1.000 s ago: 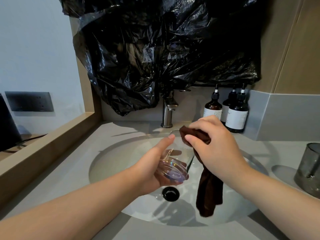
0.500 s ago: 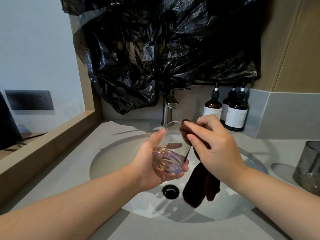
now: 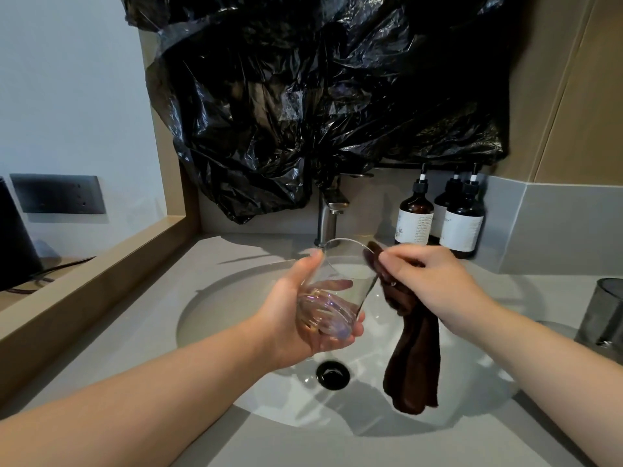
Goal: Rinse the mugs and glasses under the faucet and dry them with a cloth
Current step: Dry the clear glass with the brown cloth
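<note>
My left hand [image 3: 296,318] grips a clear drinking glass [image 3: 340,284] by its thick base, tilted with the mouth pointing away from me, above the round sink [image 3: 215,311]. My right hand [image 3: 435,284] pinches a dark brown cloth [image 3: 413,358] against the glass's right rim; the rest of the cloth hangs down over the basin. The metal faucet [image 3: 328,217] stands just behind the glass, and no water runs from it.
Three dark pump bottles [image 3: 441,220] stand at the back right of the counter. A smoky grey glass [image 3: 603,315] sits at the right edge. A black plastic bag [image 3: 323,96] covers the wall above the faucet. The black drain [image 3: 333,374] lies below my hands. A wooden ledge [image 3: 87,291] runs along the left.
Both hands have lifted the glass and cloth toward the faucet. The cloth has shifted from over the glass's mouth to its right rim, and the hanging end has swung.
</note>
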`<state>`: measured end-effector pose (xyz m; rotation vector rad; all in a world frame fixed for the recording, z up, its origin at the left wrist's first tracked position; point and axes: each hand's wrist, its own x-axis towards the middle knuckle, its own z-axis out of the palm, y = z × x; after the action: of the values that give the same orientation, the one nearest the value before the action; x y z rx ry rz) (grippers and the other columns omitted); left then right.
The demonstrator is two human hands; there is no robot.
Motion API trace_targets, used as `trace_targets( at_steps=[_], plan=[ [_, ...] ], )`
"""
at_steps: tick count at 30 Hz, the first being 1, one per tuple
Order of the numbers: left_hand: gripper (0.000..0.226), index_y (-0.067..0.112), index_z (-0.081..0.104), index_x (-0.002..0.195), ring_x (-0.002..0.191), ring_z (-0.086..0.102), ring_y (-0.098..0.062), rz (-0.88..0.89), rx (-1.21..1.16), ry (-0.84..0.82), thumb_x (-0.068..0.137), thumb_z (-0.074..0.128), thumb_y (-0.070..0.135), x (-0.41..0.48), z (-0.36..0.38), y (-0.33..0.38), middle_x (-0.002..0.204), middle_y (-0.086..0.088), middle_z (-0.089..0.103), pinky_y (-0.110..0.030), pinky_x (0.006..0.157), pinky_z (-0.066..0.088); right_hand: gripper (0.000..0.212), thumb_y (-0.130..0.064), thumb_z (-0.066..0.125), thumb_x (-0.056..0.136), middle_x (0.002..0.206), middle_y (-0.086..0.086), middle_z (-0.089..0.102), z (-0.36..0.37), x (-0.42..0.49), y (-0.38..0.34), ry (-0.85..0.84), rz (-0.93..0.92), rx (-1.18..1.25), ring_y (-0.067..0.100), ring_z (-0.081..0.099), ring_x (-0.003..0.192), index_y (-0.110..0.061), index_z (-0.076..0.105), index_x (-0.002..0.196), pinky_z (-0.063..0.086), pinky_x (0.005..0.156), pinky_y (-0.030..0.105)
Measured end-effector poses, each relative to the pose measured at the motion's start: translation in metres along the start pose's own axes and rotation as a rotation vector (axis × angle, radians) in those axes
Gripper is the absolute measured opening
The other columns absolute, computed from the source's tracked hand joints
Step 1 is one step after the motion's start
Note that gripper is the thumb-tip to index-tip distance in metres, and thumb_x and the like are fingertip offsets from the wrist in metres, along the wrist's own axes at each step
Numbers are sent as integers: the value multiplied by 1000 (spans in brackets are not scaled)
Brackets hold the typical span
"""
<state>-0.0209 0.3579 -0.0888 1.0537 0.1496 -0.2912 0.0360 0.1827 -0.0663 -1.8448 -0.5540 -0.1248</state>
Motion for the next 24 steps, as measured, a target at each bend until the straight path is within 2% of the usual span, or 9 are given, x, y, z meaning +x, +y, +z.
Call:
trace_targets(
  at_steps=[3, 6, 11, 14, 16, 18, 20, 22, 24],
  plan=[
    [78, 5, 59, 124, 62, 64, -31, -59, 44, -31, 68, 56, 60, -1, -3, 0, 85, -24, 67, -31, 55, 54, 13, -22, 61, 88, 78, 17, 67, -2, -6, -2, -202, 116, 58, 26, 62, 64, -14, 72, 88, 53, 53, 35],
    [78, 9, 55, 129, 62, 65, -32, -101, 36, -85, 73, 53, 63, -2, -5, 1, 86, -25, 67, -31, 55, 56, 13, -19, 64, 82, 77, 18, 63, -6, -5, -3, -277, 173, 126, 29, 58, 65, -6, 67, 83, 50, 54, 34],
    [88, 1, 60, 120, 76, 68, -44, -91, -160, -189, 84, 28, 75, -2, -4, 2, 109, -37, 62, -44, 71, 57, 16, -13, 60, 87, 69, 18, 60, -5, -2, -3, -135, 225, 274, 30, 55, 63, -5, 63, 74, 43, 54, 31],
    [58, 6, 53, 128, 90, 69, -44, 16, -91, -133, 101, 24, 48, 3, -5, 3, 113, -31, 64, -41, 76, 57, 17, -18, 59, 87, 60, 11, 60, -2, 2, 2, -2, 384, 506, 25, 54, 52, -6, 61, 75, 42, 46, 24],
    [36, 14, 48, 134, 99, 68, -36, 190, 147, -20, 100, 36, 19, 10, -9, 3, 120, -17, 66, -41, 82, 56, 20, -22, 61, 86, 59, 7, 58, -2, 2, 6, 68, 521, 612, 22, 52, 52, -8, 58, 73, 40, 44, 22],
    [58, 28, 44, 136, 111, 64, -19, 341, 458, 18, 85, 63, 10, 13, -12, -2, 126, 1, 63, -39, 94, 52, 22, -25, 63, 84, 65, 7, 55, -1, 2, 9, 91, 600, 676, 19, 50, 52, -8, 57, 72, 40, 40, 20],
    [83, 45, 42, 130, 119, 56, -3, 402, 656, -16, 62, 82, 18, 12, -7, -8, 128, 15, 59, -29, 99, 46, 23, -28, 67, 75, 67, 7, 52, 3, 0, 11, 65, 627, 711, 17, 48, 50, -9, 55, 71, 39, 37, 17],
    [80, 46, 47, 118, 114, 56, 6, 447, 663, 9, 57, 90, 17, 11, -3, -12, 119, 22, 62, -15, 91, 46, 29, -32, 68, 63, 67, 8, 48, 10, -2, 12, 15, 640, 724, 17, 45, 49, -9, 53, 70, 38, 38, 16],
    [64, 37, 55, 111, 96, 61, 13, 530, 611, 74, 61, 87, 14, 10, -1, -13, 100, 24, 68, -4, 73, 46, 30, -34, 66, 69, 60, 9, 52, 16, -6, 12, -41, 652, 721, 17, 49, 42, -6, 56, 64, 37, 36, 17]
  ],
)
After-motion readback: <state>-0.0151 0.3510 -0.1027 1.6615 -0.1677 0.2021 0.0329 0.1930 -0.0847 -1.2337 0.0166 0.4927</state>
